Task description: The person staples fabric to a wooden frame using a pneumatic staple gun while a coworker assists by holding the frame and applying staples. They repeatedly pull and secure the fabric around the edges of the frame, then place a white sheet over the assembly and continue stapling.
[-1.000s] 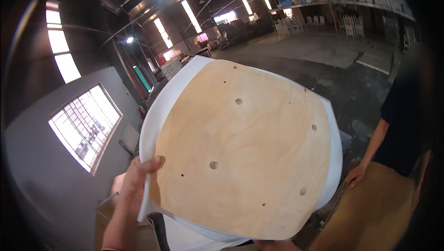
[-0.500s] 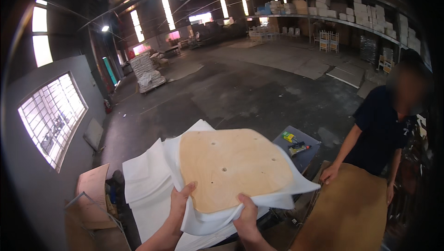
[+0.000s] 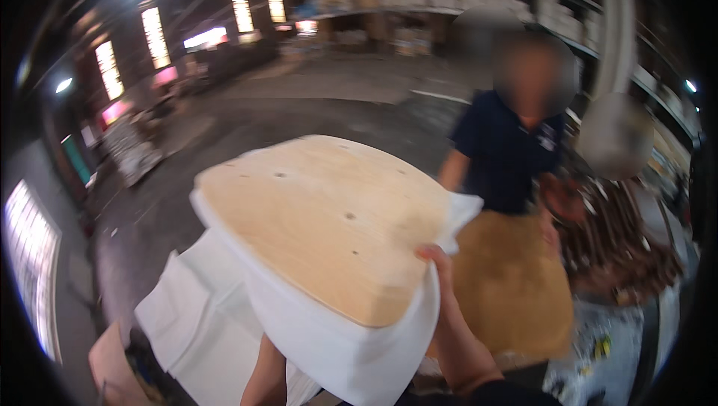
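A pale plywood panel (image 3: 314, 219), with rounded corners and several small holes, lies tilted over a white foam sheet (image 3: 321, 339). The sheet shows along the panel's left edge, hangs below its near side and sticks out at the far right corner. My right hand (image 3: 440, 268) grips the panel and sheet at the right edge, thumb on the wood. Of my left arm only the forearm (image 3: 267, 376) shows, reaching up under the near side. The left hand itself is hidden behind the foam.
Loose white sheets (image 3: 213, 327) lie below on the left. To the right, a person in a dark shirt (image 3: 508, 155) stands behind a brown board (image 3: 516, 286). Dark brown curved pieces (image 3: 621, 249) are piled farther right. A wrapped stack (image 3: 129, 148) stands across the floor.
My view has swung right. The panel and sheet have come nearer and turned, and my right hand is now at the right edge. My left hand has gone out of sight beneath.
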Demonstrator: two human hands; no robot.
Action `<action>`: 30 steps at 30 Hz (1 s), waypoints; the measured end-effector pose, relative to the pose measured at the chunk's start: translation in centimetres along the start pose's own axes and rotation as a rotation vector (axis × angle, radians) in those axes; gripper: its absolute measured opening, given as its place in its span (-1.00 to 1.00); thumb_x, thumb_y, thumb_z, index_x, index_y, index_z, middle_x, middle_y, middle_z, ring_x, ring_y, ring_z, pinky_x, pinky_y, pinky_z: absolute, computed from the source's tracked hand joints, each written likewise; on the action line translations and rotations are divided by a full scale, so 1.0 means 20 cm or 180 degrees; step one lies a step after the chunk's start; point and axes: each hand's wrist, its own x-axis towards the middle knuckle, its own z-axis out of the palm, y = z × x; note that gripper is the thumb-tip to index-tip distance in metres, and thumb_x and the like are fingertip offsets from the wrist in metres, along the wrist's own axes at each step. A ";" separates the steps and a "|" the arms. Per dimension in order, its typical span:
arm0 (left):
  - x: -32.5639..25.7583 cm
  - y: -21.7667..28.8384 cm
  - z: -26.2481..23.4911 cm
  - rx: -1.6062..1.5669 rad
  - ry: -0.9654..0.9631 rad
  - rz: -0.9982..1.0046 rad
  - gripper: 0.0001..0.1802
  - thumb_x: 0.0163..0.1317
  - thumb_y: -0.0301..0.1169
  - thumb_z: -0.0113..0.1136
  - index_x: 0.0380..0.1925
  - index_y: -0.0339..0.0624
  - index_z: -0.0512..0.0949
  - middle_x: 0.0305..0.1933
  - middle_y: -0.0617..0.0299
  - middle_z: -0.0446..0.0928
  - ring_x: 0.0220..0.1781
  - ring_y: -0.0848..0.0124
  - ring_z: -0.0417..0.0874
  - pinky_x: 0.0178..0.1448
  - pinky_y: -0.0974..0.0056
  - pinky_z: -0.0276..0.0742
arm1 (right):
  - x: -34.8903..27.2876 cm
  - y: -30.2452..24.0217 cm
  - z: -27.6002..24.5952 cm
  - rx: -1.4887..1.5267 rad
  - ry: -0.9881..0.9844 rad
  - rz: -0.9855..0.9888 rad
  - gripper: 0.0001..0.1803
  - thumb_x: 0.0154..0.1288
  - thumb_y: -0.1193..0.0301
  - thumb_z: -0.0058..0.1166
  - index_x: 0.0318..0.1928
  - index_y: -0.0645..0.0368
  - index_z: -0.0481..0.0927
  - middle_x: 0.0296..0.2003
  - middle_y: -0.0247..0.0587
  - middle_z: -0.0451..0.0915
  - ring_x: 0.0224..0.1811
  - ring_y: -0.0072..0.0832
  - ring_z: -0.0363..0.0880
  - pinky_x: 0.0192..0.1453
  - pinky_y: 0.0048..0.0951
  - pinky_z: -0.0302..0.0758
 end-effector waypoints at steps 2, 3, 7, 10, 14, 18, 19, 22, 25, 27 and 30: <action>0.22 -0.17 0.13 -0.0181 0.0226 0.0033 -0.21 0.57 -0.19 0.37 0.65 -0.30 0.34 0.65 0.00 0.49 0.59 0.07 0.58 0.59 -0.06 0.58 | -0.06 -0.12 -0.13 0.0097 0.0140 0.0062 -0.24 0.30 0.16 0.24 0.43 0.31 0.53 0.22 0.03 0.72 0.22 -0.12 0.74 0.38 -0.12 0.67; 0.32 -0.27 0.21 -0.0285 0.0269 0.0023 -0.22 0.58 -0.18 0.36 0.65 -0.30 0.34 0.65 0.00 0.49 0.59 0.07 0.58 0.59 -0.06 0.58 | -0.09 -0.20 -0.23 0.0284 0.0085 0.0034 -0.25 0.30 0.16 0.24 0.42 0.30 0.54 0.21 0.04 0.73 0.21 -0.12 0.74 0.37 -0.12 0.68; 0.67 -0.45 0.58 -0.0330 0.0224 0.0032 -0.24 0.59 -0.16 0.33 0.64 -0.29 0.36 0.64 0.00 0.50 0.59 0.07 0.58 0.59 -0.06 0.58 | -0.17 -0.53 -0.80 0.0443 -0.0120 -0.0122 -0.29 0.25 0.20 0.28 0.36 0.31 0.59 0.04 0.02 0.79 0.00 -0.12 0.82 0.22 -0.15 0.75; 0.83 -0.62 0.82 -0.0298 0.0248 0.0003 -0.25 0.60 -0.14 0.31 0.63 -0.28 0.37 0.63 0.00 0.51 0.58 0.07 0.59 0.59 -0.06 0.59 | -0.25 -0.72 -1.18 0.0143 0.0278 -0.0248 -0.39 0.23 0.23 0.30 0.23 0.33 0.68 -0.08 -0.01 0.82 -0.08 -0.13 0.85 0.16 -0.17 0.78; 0.85 -0.77 0.99 -0.0198 0.0445 -0.0001 -0.27 0.62 -0.12 0.28 0.63 -0.26 0.38 0.62 0.01 0.52 0.58 0.07 0.59 0.59 -0.06 0.59 | -0.28 -0.87 -1.46 -0.0241 0.0762 -0.0626 -0.48 0.24 0.26 0.30 0.11 0.37 0.74 -0.10 0.01 0.83 -0.07 -0.16 0.86 0.12 -0.16 0.81; 0.88 -1.09 1.16 -0.0435 0.0489 -0.0162 -0.28 0.63 -0.10 0.25 0.62 -0.25 0.39 0.61 0.01 0.53 0.57 0.08 0.59 0.58 -0.06 0.60 | -0.39 -1.21 -1.99 -0.0187 0.0506 0.0047 -0.40 0.25 0.27 0.28 0.23 0.41 0.69 -0.01 0.11 0.84 -0.03 -0.13 0.88 0.16 -0.10 0.83; 0.87 -1.14 1.18 -0.0430 0.0549 -0.0206 -0.29 0.64 -0.09 0.24 0.62 -0.25 0.39 0.61 0.01 0.54 0.57 0.08 0.59 0.58 -0.06 0.60 | -0.40 -1.22 -2.07 -0.0038 0.0484 0.0043 -0.37 0.25 0.27 0.28 0.26 0.42 0.68 0.01 0.14 0.84 -0.02 -0.11 0.88 0.17 -0.09 0.83; 0.78 -1.24 1.20 -0.0409 0.0758 -0.0235 -0.30 0.65 -0.08 0.22 0.61 -0.24 0.40 0.60 0.01 0.55 0.57 0.08 0.60 0.58 -0.06 0.60 | -0.39 -1.29 -2.17 0.0219 0.0310 0.0029 -0.30 0.32 0.21 0.28 0.36 0.44 0.62 0.11 0.19 0.82 0.05 -0.09 0.88 0.24 -0.08 0.80; 0.80 -1.41 1.27 -0.0567 0.0786 -0.0317 -0.31 0.66 -0.06 0.20 0.61 -0.23 0.41 0.59 0.01 0.56 0.57 0.08 0.60 0.58 -0.06 0.61 | -0.47 -1.43 -2.34 0.0189 0.0493 -0.0322 -0.25 0.56 0.03 0.19 0.48 0.40 0.55 0.29 0.17 0.75 0.24 -0.10 0.81 0.40 -0.09 0.72; 0.74 -1.45 1.25 -0.0517 0.0978 -0.0322 -0.31 0.67 -0.05 0.18 0.61 -0.22 0.42 0.59 0.01 0.56 0.56 0.08 0.60 0.58 -0.06 0.61 | -0.55 -1.36 -2.34 0.0487 0.0833 -0.0579 -0.20 0.72 -0.11 0.05 0.56 0.34 0.49 0.41 0.12 0.67 0.37 -0.11 0.74 0.51 -0.07 0.64; 0.61 -1.49 1.21 -0.0534 0.1265 -0.0285 -0.32 0.68 -0.03 0.16 0.60 -0.21 0.43 0.58 0.01 0.57 0.56 0.08 0.61 0.57 -0.06 0.61 | -0.82 -1.17 -2.44 -0.0249 0.1163 -0.0160 -0.16 0.78 -0.19 -0.07 0.65 0.26 0.40 0.53 -0.01 0.58 0.48 -0.12 0.63 0.59 -0.04 0.54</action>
